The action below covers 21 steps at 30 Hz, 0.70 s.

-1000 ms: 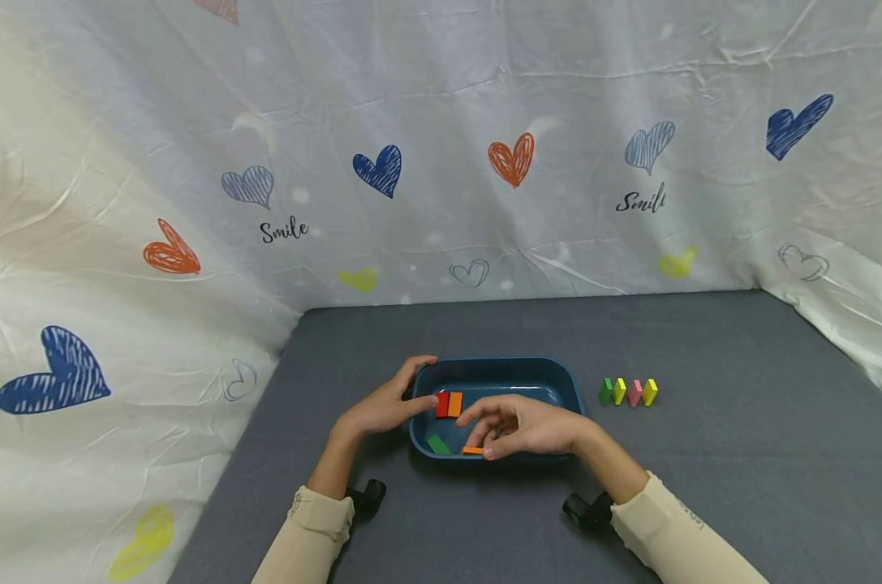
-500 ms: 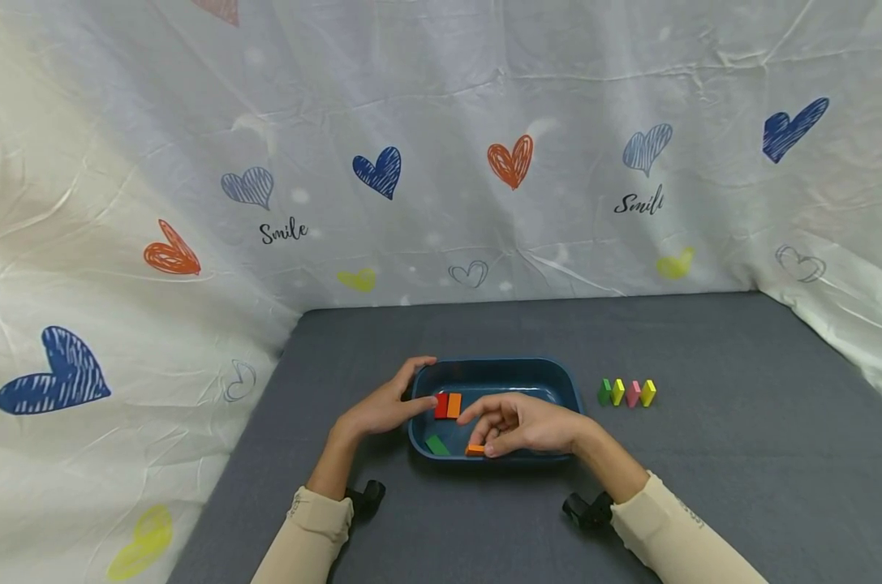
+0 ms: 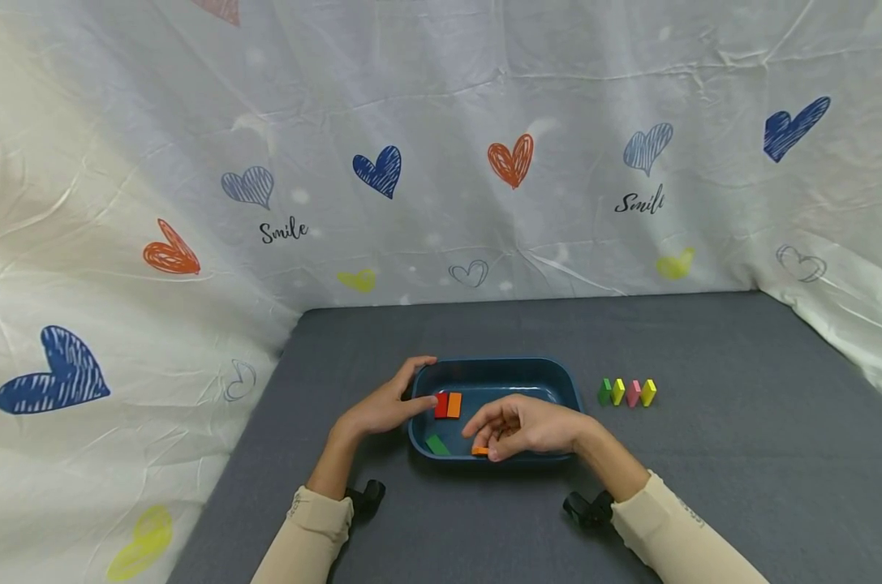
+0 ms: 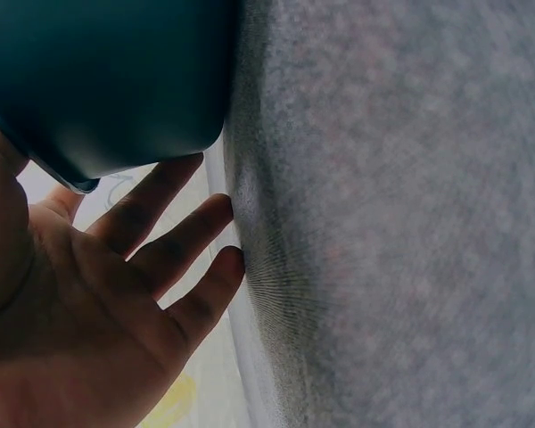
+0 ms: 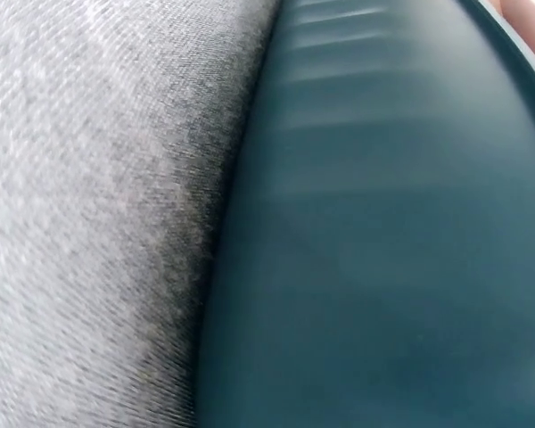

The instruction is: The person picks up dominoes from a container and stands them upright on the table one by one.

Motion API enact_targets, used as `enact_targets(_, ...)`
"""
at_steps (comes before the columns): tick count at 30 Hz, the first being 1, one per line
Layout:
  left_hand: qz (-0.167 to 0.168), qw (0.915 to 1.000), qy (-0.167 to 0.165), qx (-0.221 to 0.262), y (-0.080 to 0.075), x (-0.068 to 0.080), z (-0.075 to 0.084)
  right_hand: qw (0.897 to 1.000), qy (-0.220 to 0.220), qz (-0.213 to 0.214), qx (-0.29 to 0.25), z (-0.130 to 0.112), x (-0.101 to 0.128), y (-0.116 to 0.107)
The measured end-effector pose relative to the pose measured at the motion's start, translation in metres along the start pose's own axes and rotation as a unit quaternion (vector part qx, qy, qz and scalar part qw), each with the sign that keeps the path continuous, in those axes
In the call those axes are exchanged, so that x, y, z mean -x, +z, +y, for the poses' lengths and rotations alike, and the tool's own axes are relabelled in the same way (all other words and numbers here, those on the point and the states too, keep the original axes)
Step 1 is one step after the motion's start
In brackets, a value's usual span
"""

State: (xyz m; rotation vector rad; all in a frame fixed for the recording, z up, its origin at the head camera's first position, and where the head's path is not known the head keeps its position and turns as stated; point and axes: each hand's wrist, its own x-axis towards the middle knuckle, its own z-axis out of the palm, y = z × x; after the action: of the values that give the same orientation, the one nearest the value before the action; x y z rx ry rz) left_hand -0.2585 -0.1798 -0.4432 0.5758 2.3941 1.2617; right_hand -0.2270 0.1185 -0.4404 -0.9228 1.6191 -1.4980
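Observation:
In the head view, a dark blue plastic tray [image 3: 499,367] stands on the grey cloth. At its left end is my left hand [image 3: 382,407], thumb over the rim and fingers along the outside; the left wrist view shows this hand [image 4: 116,267] against the tray wall [image 4: 116,80]. Inside the tray's front part, my right hand [image 3: 531,426] pinches a small orange block [image 3: 480,450], partly covered by its fingers. A red block [image 3: 441,405] and another orange block [image 3: 453,405] stand side by side near my left thumb. A green block [image 3: 436,444] lies at the front left corner.
To the right of the tray, a row of small blocks stands on the cloth: green [image 3: 604,392], yellow [image 3: 618,392], pink [image 3: 634,393] and yellow again. A white curtain [image 3: 441,97] printed with hearts hangs behind. The right wrist view shows mostly the tray's outer wall [image 5: 383,250].
My right hand has moved slightly to the right with the orange block, which has turned a little between its fingers. The left hand stays at the tray's left end.

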Motion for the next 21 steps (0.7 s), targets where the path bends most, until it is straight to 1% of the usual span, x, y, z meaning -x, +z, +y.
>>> enact_targets(4, -0.001, 1.0000, -0.002, 0.000, 0.000, -0.001, 0.000, 0.999, -0.013, 0.017, 0.035, -0.004, 0.006, -0.002)
enact_targets(9, -0.004, 1.0000, -0.004, 0.003, 0.000, -0.001, 0.000, 0.996, -0.029, 0.058, 0.066, -0.014, 0.020, -0.007)
enact_targets(16, -0.007, 1.0000, -0.003, 0.003, 0.000, -0.001, -0.001, 0.992, -0.043, 0.099, 0.064, -0.021, 0.044, -0.016)
enact_targets(21, -0.005, 1.0000, -0.004, 0.002, 0.000, -0.001, -0.001, 0.988, -0.061, 0.125, 0.062, -0.025, 0.060, -0.022)
